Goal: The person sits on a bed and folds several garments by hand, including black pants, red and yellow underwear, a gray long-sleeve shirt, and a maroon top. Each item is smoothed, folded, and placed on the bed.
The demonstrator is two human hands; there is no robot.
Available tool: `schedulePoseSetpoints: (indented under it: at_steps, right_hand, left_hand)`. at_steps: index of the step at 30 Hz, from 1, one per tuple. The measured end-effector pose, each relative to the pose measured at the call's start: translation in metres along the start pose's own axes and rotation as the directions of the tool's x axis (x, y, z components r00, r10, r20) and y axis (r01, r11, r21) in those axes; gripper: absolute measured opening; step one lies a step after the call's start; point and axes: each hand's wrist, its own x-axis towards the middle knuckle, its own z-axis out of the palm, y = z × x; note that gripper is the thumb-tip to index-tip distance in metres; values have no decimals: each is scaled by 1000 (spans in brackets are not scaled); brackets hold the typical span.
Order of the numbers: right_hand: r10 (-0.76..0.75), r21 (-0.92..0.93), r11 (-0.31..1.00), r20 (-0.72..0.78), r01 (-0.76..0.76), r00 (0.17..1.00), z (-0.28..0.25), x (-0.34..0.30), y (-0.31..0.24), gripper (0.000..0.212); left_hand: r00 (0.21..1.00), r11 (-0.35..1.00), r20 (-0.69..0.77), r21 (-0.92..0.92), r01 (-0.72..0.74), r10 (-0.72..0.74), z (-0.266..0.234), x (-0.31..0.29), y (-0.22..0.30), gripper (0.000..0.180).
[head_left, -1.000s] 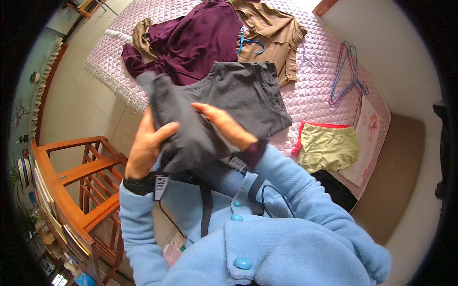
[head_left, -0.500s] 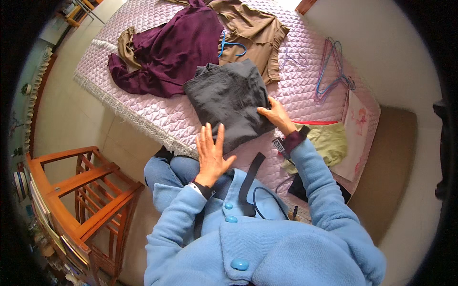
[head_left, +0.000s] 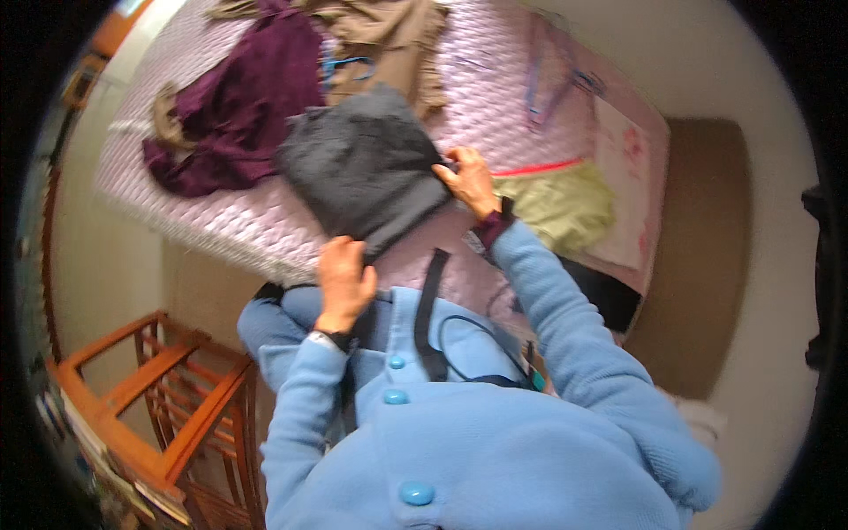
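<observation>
A folded dark grey garment [head_left: 362, 168], its kind unclear, lies on the pink quilted bedspread [head_left: 238, 216] in front of me. My right hand [head_left: 471, 184] is closed on its right edge, thumb and forefinger at the cloth. At the near corner, my left hand [head_left: 344, 281] has its fingers bent against the fabric, thumb off to the side; motion blurs them and the fingertips are partly hidden. Just beyond the grey cloth are a dark purple top [head_left: 238, 97] and a brown garment [head_left: 384, 44], with a blue hanger [head_left: 349, 66] between them.
A pale green garment with a red edge [head_left: 565, 208] lies right of my right hand. Several thin hangers [head_left: 552, 88] rest farther back. A wooden rack [head_left: 163, 389] stands on the floor to the left. A black strap [head_left: 431, 309] hangs across my blue coat.
My view has shifted, so the bed and clothes appear farther left. My left hand's spread fingers have bent in at the grey garment's near corner. The right hand stays at its right edge.
</observation>
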Motion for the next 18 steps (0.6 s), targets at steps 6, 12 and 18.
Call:
schedulePoseSetpoints:
  at_steps: [6, 12, 18]
  right_hand:
    - [75, 329, 944, -103, -38, 992, -18, -94, -27, 18]
    - [51, 445, 325, 873, -834, 485, 13, -144, -72, 46]
    - [-122, 393, -603, 815, -695, 567, 5, -109, -80, 84]
  left_hand:
    - [577, 293, 311, -627, 722, -756, 10, 25, -43, 55]
    - [491, -115, 626, -679, 725, -606, 25, 56, -75, 42]
    - [548, -295, 695, -706, 644, -466, -23, 50, -41, 39]
